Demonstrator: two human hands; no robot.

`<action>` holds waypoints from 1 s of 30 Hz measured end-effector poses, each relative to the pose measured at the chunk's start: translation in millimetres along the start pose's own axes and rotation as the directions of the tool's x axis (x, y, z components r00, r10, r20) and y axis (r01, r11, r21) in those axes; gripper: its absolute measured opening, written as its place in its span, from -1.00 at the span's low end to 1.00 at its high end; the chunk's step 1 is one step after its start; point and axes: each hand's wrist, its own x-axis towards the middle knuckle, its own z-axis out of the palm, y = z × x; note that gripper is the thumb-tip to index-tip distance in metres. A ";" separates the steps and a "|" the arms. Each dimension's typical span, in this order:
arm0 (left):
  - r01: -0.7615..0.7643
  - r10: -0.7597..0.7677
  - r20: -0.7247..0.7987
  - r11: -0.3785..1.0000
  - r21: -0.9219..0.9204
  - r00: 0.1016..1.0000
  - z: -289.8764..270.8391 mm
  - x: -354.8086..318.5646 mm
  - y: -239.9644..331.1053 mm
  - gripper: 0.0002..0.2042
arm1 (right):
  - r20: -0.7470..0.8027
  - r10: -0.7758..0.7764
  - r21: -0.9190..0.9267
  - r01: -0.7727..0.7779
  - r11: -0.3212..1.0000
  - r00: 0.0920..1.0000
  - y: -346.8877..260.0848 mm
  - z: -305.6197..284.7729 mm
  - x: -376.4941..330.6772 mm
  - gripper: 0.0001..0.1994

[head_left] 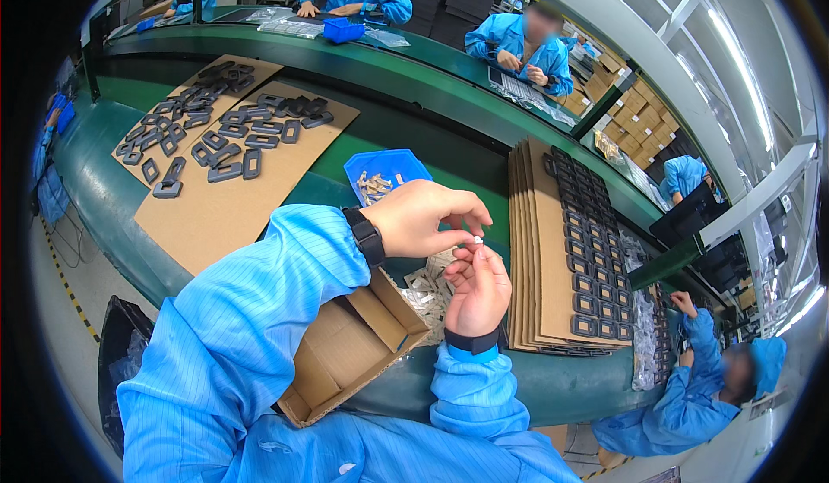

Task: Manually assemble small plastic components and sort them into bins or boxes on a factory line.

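Observation:
My left hand point(427, 220) and my right hand point(480, 291) meet over the bench, fingertips together. A tiny white piece point(477, 239) shows between them, pinched by my right thumb and finger and touched by my left fingertips; its exact kind is too small to make out. Just beyond my left hand stands a blue plastic bin point(363, 165) holding several small tan and metallic parts. Beneath my hands lie flat pale strips point(423, 297), partly hidden by them. An open cardboard box point(341, 353) sits below my left forearm, close to my body.
Black rectangular frames point(251, 164) lie scattered on cardboard sheets point(216, 224) at left. To the right, stacked cardboard sheets point(528, 293) carry rows of similar black frames point(596, 263). A co-worker point(691, 397) sits at right; others work across the green bench point(389, 77).

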 end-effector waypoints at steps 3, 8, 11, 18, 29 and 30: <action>-0.001 0.001 -0.019 1.000 -0.007 1.000 1.3 -0.9 -0.7 -0.75 | -0.004 -0.002 0.005 0.002 1.000 1.000 -1.3 0.4 -2.1 -0.79; 0.002 -0.002 -0.033 1.000 0.007 0.999 2.4 -1.9 -1.9 -0.79 | 0.007 0.002 0.009 -0.002 1.000 1.000 0.0 -1.8 -3.7 -0.78; 0.027 -0.027 -0.025 0.999 0.025 0.999 -0.2 -2.4 -2.9 -0.80 | 0.010 0.027 -0.016 -0.026 1.000 1.000 -0.8 3.5 -3.7 -0.79; 0.022 -0.024 -0.060 0.999 -0.047 0.998 4.0 1.4 -6.5 -0.79 | 0.034 0.026 0.034 -0.027 0.999 0.999 -3.0 0.6 -1.3 -0.82; 0.139 -0.158 -0.076 0.968 -0.208 0.985 7.4 1.1 -10.5 -0.76 | 0.049 0.049 0.041 -0.051 0.998 0.998 -3.7 1.8 -4.2 -0.84; 0.138 -0.157 -0.077 0.969 -0.206 0.985 6.5 0.3 -11.2 -0.76 | 0.035 0.050 0.039 -0.051 0.998 0.998 -3.9 2.9 -4.3 -0.83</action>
